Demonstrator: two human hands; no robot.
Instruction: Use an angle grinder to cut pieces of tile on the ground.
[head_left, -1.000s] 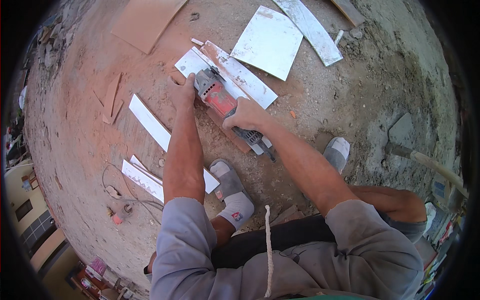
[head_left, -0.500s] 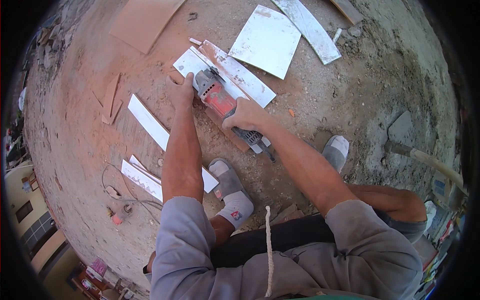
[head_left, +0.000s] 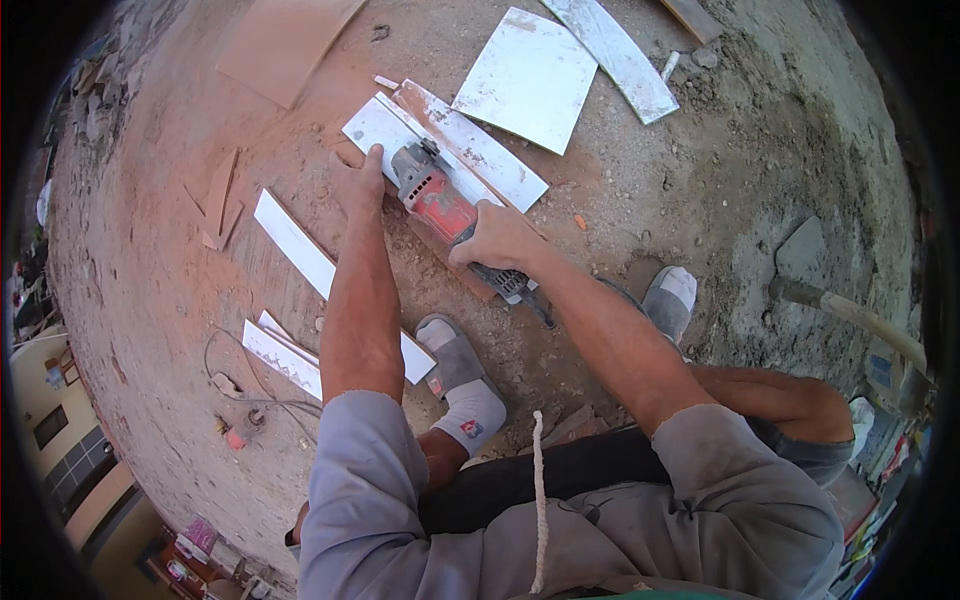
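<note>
My right hand (head_left: 497, 238) is wrapped round the body of a red and grey angle grinder (head_left: 440, 207). The grinder's head lies over a white tile (head_left: 368, 124), with its disc end by a lengthwise line near the tile's edge. At the near left side of this tile, my left hand (head_left: 358, 180) grips the edge, thumb on top; its other fingers are partly hidden. Right alongside lies another narrow white tile strip (head_left: 490, 150) with dirt smears. A dark cord leaves the grinder's back end. The disc itself is hard to make out.
A large white tile (head_left: 527, 80) and a long strip (head_left: 620, 65) lie beyond. Left are narrow offcuts (head_left: 295, 240) and a reddish-brown board (head_left: 290, 50). My sandalled feet (head_left: 460, 370) flank the work. A wooden-handled tool (head_left: 850, 312) lies right; a cable (head_left: 275, 402) lies left.
Almost nothing differs. The whole view has shifted very slightly, and the grinder and both hands keep the same places on the tile.
</note>
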